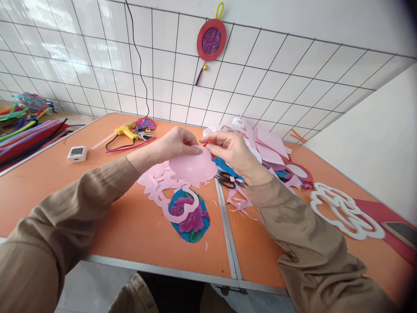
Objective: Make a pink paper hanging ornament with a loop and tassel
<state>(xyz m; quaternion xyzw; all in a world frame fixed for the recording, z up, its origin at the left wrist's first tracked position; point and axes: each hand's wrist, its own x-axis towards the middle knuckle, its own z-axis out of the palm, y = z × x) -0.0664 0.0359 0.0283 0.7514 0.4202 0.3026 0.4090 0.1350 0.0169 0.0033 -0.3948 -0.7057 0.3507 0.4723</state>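
Observation:
My left hand [177,142] pinches the upper edge of a pink scalloped sheet [193,166], paper or felt, held above the table. Close beside it, my right hand [237,154] has its thumb and forefinger closed on a small red object [208,143], whose kind is mostly hidden by the fingers. Beneath the sheet lie pink scraps [153,177] and a pink wavy outline [165,213], which partly overlaps an oval of blue flowered fabric [190,228]. Black-handled scissors [226,180] rest under my right wrist among pink offcuts [241,200].
A yellow glue gun [127,131], keys [145,135] and a white device [77,154] lie at left. White cloud-shaped outlines [347,214], a red ring [301,169] and a phone [400,230] lie at right. Folded pink sheets [269,145] are behind. A round ornament [211,39] hangs on the wall.

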